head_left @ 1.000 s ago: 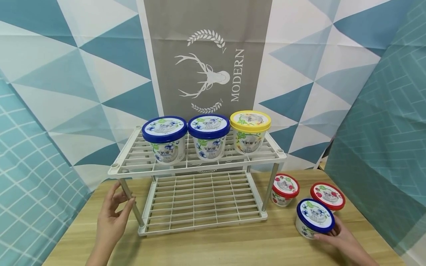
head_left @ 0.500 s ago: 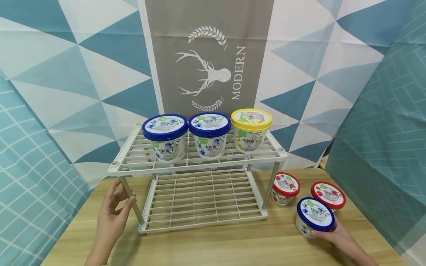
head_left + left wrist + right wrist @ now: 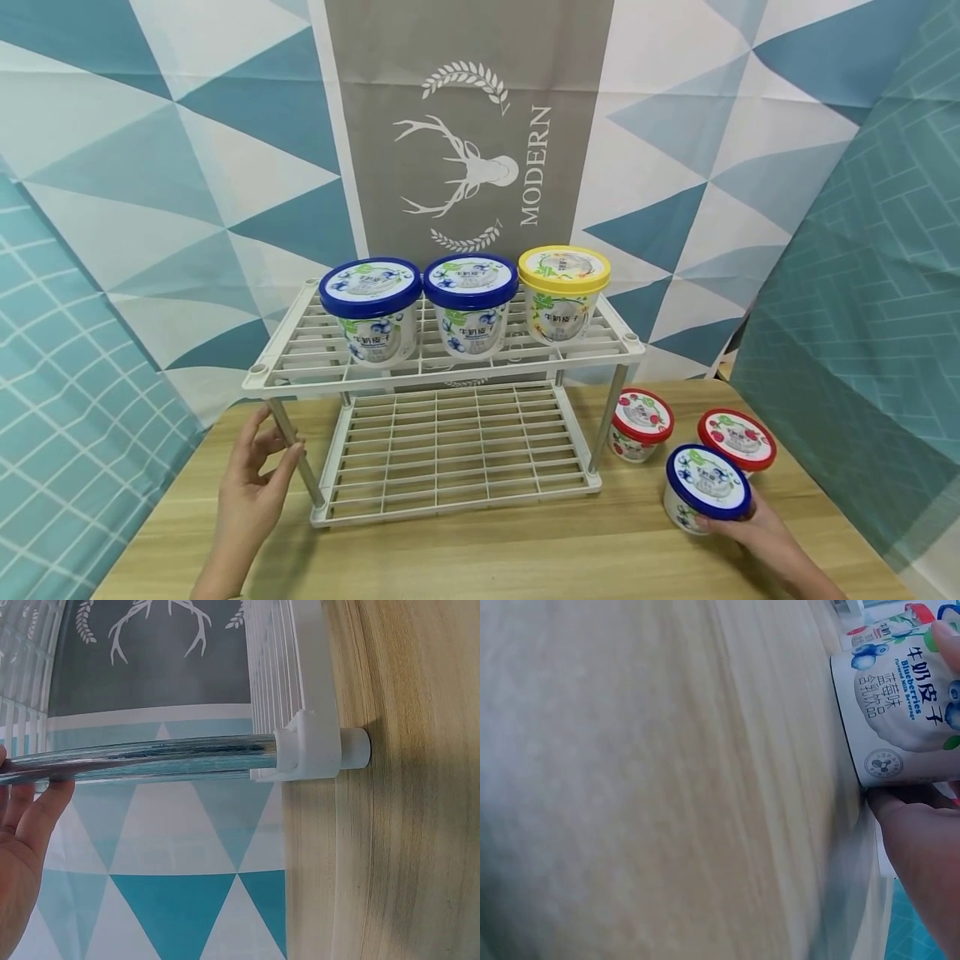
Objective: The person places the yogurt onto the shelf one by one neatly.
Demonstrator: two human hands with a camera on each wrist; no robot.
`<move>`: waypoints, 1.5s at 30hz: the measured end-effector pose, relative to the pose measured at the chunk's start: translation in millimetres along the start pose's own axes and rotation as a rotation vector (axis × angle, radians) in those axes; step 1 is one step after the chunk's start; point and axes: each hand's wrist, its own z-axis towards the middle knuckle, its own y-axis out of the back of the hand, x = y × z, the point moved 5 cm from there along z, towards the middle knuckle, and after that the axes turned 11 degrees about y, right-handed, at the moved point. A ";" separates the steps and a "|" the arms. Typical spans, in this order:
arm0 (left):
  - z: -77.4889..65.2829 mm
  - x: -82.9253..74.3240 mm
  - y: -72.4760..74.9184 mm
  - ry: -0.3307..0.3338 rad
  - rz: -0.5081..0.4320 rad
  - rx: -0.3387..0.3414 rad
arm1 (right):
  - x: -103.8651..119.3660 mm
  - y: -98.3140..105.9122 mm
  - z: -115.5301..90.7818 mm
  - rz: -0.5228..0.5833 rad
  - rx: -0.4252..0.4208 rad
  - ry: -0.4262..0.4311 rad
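My left hand pinches the front left metal post of a white two-tier rack between thumb and fingers. In the left wrist view the post runs from those fingers to the lower shelf's corner. At the right, my right hand grips a blue-lidded blueberry tub by its side, thumb in front. The right wrist view shows the tub's printed wall close up; part of the hand is cut off. Two red-lidded tubs stand behind it, one left and one right.
On the upper shelf stand a blue-lidded tub, a second blue-lidded tub and a yellow-lidded tub in a row. The rack stands on a wooden table. Patterned cloth hangs behind and at the sides.
Both hands keep their holds. The right thumb has shifted slightly to the left on the blue-lidded tub. The tubs and rack otherwise look the same, with slight camera movement.
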 end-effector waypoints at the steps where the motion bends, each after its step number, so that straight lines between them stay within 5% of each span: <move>1: 0.0 0.1 0.0 0.006 0.004 -0.002 | 0.2 -0.2 -0.5 0.009 -0.002 -0.001; 10: -0.5 3.3 -0.8 0.044 0.023 -0.010 | 9.2 -2.2 -8.9 0.084 -0.042 0.040; 23: -1.8 6.6 0.0 0.096 0.068 -0.022 | 32.1 -10.3 -19.3 0.047 -0.087 0.013; 45: -0.6 -1.4 -0.1 0.025 0.020 -0.001 | 68.8 -31.0 -27.1 0.051 -0.088 -0.004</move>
